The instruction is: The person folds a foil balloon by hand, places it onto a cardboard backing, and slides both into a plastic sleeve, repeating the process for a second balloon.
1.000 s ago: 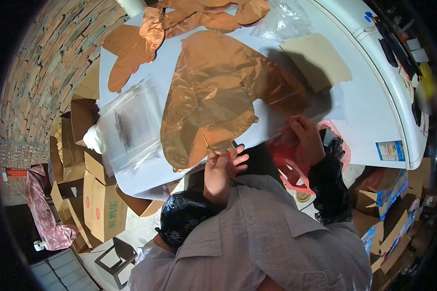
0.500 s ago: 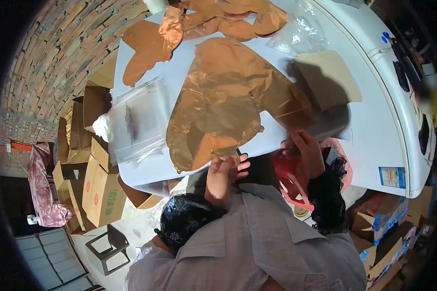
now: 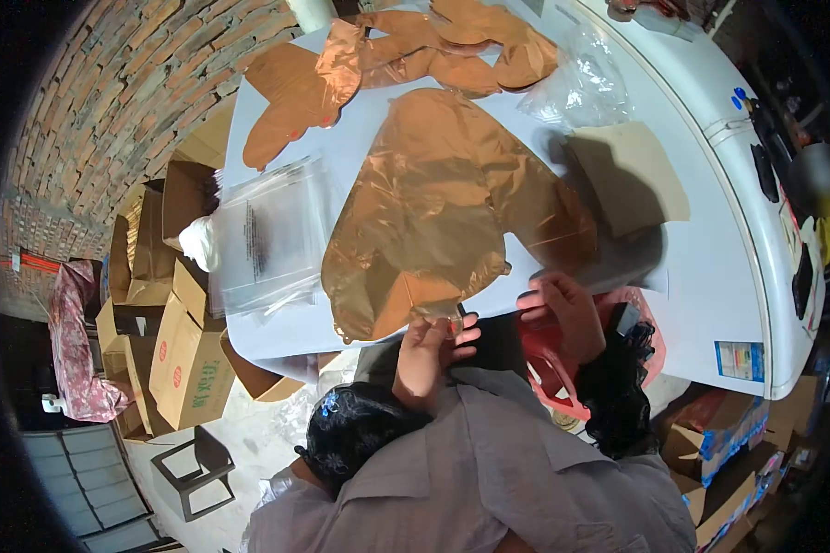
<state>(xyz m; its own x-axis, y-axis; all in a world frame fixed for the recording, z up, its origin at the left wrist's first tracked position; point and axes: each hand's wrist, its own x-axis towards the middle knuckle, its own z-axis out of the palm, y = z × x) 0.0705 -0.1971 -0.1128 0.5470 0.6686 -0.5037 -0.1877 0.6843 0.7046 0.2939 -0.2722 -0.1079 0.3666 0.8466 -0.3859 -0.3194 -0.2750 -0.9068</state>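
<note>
A large flat copper-coloured foil piece [image 3: 424, 184] lies on the white table [image 3: 277, 346]. At its lower edge, my left hand [image 3: 424, 355] pinches a small clear tab of the foil between thumb and fingers, the other fingers spread. My right hand [image 3: 567, 309] hovers by the table's front edge, right of the foil, with its fingers curled; whether it holds anything is too small to tell. More copper foil shapes [image 3: 290, 83] lie at the far side. Clear plastic sleeves [image 3: 267, 235] are stacked to the left.
Crumpled clear plastic [image 3: 586, 83] and a beige sheet [image 3: 627, 175] rest on the table's right side. Open cardboard boxes [image 3: 189, 359] and a dark stool [image 3: 194, 470] stand at left. A red plastic container [image 3: 553, 369] is below my right hand.
My right hand has moved slightly left, its fingers more curled. My left hand keeps its hold at the foil's lower edge. The whole view has shifted slightly.
</note>
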